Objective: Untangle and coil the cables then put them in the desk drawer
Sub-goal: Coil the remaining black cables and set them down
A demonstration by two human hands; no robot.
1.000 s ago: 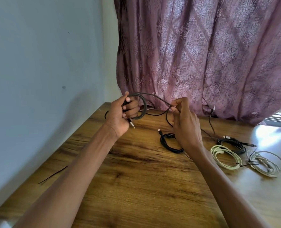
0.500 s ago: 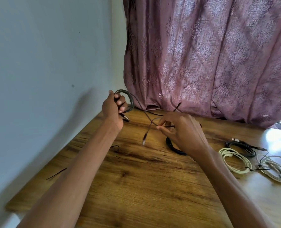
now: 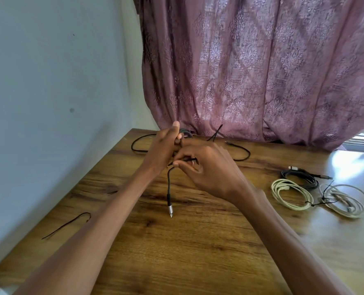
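The left hand (image 3: 166, 145) grips a small dark coil of cable (image 3: 185, 133) above the desk (image 3: 198, 252); the right hand (image 3: 210, 169) pinches its loose end, whose plug (image 3: 170, 209) dangles down. If either grip slackens, the coil will likely spring open. Finished coils (image 3: 291, 194) lie well to the right.

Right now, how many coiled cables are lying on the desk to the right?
3: a black coil farthest back, a cream coil in front of it, and a pale coil rightmost. Others may be hidden behind the hands.
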